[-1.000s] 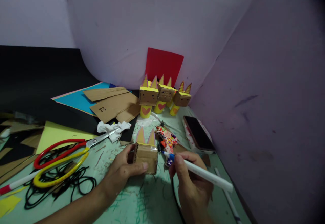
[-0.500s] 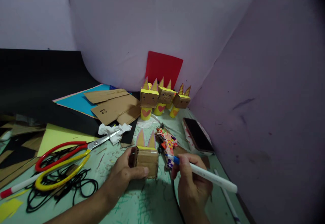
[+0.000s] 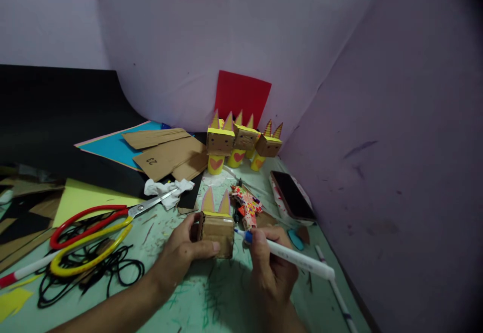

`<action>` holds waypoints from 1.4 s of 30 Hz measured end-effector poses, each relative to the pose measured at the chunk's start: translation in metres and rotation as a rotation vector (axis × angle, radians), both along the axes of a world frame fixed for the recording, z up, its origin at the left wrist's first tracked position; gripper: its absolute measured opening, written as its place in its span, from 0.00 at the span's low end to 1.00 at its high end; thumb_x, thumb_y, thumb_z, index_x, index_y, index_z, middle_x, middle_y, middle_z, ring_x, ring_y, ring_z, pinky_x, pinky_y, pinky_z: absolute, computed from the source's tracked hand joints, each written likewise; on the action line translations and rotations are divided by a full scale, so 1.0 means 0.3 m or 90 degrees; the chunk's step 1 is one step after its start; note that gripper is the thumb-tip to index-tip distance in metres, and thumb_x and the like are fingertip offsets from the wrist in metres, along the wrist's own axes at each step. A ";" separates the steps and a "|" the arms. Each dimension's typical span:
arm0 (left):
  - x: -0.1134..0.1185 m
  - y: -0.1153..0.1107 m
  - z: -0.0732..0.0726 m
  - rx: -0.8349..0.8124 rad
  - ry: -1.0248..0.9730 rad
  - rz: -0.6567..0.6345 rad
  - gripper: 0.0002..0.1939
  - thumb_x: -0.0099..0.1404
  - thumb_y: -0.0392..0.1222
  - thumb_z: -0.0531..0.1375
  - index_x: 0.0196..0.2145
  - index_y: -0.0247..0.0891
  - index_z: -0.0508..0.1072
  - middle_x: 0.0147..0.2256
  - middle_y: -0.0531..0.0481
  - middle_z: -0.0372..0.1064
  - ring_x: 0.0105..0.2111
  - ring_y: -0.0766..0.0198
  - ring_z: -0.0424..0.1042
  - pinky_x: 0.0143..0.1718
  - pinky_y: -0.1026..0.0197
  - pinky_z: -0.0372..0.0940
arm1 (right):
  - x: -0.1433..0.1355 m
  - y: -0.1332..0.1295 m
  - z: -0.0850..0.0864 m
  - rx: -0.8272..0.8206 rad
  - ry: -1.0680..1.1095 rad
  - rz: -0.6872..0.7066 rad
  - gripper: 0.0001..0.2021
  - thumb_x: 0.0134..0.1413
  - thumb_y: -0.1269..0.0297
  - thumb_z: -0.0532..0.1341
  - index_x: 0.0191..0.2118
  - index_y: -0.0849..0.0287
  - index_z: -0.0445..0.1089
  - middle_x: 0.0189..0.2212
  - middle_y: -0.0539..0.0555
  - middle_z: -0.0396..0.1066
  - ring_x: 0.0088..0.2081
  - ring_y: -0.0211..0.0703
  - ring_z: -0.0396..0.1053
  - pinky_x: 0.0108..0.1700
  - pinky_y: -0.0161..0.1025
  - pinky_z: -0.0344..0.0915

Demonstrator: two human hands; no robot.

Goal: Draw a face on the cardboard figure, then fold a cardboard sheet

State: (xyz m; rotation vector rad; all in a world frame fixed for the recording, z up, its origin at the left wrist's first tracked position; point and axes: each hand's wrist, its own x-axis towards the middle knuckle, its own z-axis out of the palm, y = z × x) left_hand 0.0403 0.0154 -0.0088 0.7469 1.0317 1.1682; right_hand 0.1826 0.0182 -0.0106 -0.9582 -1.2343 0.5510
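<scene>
My left hand grips a small cardboard box from its left side, thumb across the front face. Two pointed cardboard ears with pink edges and a yellow strip top this box, and its front looks plain. My right hand is closed around a white marker with a blue collar. The marker's uncapped tip points left, close to the box's right edge; whether it touches cannot be made out. Behind stand several finished cardboard figures with eared box heads and yellow tube bodies bearing hearts.
Red-and-yellow scissors lie on a tangle of black cord at left, beside a red-capped marker. Cardboard pieces and crumpled tissue lie farther back. A phone rests near the right wall, another marker below it.
My right hand has moved left, bringing the marker's tip nearer to the box. The box stays in my left hand. The whole view has shifted slightly.
</scene>
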 end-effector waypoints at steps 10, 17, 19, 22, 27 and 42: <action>0.003 -0.004 0.000 0.004 0.020 -0.002 0.35 0.42 0.40 0.67 0.48 0.33 0.62 0.44 0.39 0.73 0.44 0.46 0.71 0.45 0.50 0.65 | 0.007 0.003 -0.009 0.005 -0.077 0.019 0.12 0.59 0.61 0.56 0.26 0.58 0.64 0.17 0.44 0.58 0.17 0.33 0.56 0.21 0.33 0.52; 0.000 0.001 -0.018 0.029 0.004 -0.014 0.34 0.43 0.39 0.69 0.49 0.33 0.64 0.43 0.40 0.75 0.45 0.46 0.72 0.45 0.52 0.66 | 0.005 0.002 -0.012 0.001 -0.089 0.017 0.13 0.59 0.61 0.57 0.24 0.58 0.64 0.16 0.44 0.60 0.17 0.33 0.57 0.21 0.32 0.52; 0.001 0.000 -0.019 0.037 -0.008 -0.024 0.34 0.43 0.39 0.69 0.49 0.33 0.64 0.43 0.40 0.75 0.46 0.46 0.72 0.45 0.51 0.66 | 0.006 0.001 -0.012 0.011 -0.077 0.020 0.14 0.59 0.60 0.57 0.24 0.58 0.64 0.16 0.44 0.59 0.17 0.33 0.57 0.21 0.32 0.53; 0.002 0.000 -0.019 0.059 -0.016 -0.028 0.35 0.43 0.39 0.69 0.49 0.34 0.64 0.45 0.40 0.74 0.46 0.45 0.71 0.45 0.51 0.66 | 0.019 0.007 -0.013 0.012 -0.023 0.003 0.12 0.58 0.58 0.59 0.27 0.59 0.67 0.18 0.46 0.62 0.18 0.33 0.60 0.20 0.32 0.56; -0.001 0.001 -0.021 0.104 -0.002 0.002 0.35 0.45 0.38 0.69 0.51 0.36 0.61 0.50 0.39 0.70 0.49 0.47 0.69 0.48 0.52 0.65 | 0.052 0.027 -0.014 -0.028 0.065 0.005 0.10 0.57 0.57 0.61 0.37 0.60 0.70 0.21 0.48 0.69 0.17 0.32 0.63 0.16 0.28 0.59; -0.011 0.002 -0.018 0.068 -0.016 -0.010 0.34 0.44 0.39 0.70 0.49 0.35 0.65 0.44 0.41 0.74 0.44 0.49 0.72 0.43 0.55 0.66 | 0.007 -0.020 -0.004 -0.027 -0.004 0.006 0.15 0.55 0.54 0.61 0.24 0.60 0.71 0.16 0.46 0.62 0.18 0.34 0.58 0.21 0.33 0.53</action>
